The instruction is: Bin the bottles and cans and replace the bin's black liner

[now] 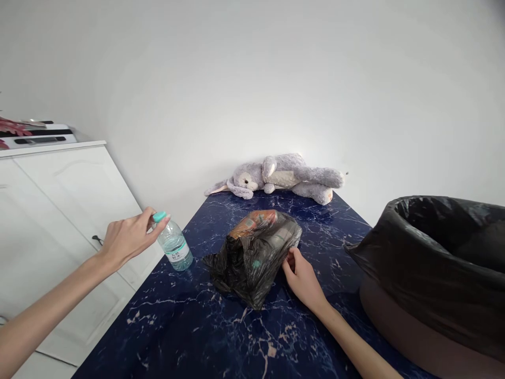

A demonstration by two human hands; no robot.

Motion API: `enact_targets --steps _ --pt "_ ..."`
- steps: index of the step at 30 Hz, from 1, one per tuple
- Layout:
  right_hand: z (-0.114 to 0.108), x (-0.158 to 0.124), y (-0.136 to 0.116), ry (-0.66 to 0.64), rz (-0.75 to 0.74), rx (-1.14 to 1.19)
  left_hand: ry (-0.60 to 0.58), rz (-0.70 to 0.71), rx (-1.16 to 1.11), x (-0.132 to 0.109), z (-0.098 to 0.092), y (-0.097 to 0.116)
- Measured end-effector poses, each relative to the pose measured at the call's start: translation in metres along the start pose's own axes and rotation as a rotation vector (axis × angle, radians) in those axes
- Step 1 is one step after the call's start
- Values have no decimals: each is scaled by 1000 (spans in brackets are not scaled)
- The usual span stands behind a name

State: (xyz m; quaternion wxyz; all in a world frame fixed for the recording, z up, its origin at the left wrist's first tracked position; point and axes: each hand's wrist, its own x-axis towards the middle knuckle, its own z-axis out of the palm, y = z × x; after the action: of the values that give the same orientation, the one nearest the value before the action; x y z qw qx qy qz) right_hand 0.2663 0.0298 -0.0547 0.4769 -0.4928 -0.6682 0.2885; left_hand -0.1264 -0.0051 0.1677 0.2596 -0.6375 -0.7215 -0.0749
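At the left edge of the blue marbled table [189, 321], a clear water bottle [173, 242] with a turquoise cap stands slightly tilted in view. My left hand [130, 234] pinches its cap between thumb and fingers. In the middle lies a black plastic bag [256, 258], crumpled, with orange and pale packaging showing through the thin film. The fingers of my right hand [302, 279] are curled closed on the bag's right side; the fingertips are partly hidden by it.
A grey plush rabbit [280, 176] lies on its side against the wall at the back. On the right stands a brown bin [398, 321] lined with a black bag [394, 252]. White cabinets [71, 210] flank the table's left.
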Motion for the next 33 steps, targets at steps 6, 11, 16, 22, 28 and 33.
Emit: enact_targets --steps 6,11,16,22,28,33 --pt "0 0 -1 -5 7 6 469 161 -150 -17 7 7" --pt "0 0 -1 3 14 12 278 574 -290 -42 20 68" --pt "-1 0 -3 14 27 45 -200 755 -609 -65 56 143" --pt "-7 4 -8 85 81 138 -170 600 -815 -67 93 201" --pt "-11 4 -16 106 142 241 -173 578 -859 -67 105 228" --pt "-8 4 -17 101 137 239 -190 578 -869 -74 104 233"
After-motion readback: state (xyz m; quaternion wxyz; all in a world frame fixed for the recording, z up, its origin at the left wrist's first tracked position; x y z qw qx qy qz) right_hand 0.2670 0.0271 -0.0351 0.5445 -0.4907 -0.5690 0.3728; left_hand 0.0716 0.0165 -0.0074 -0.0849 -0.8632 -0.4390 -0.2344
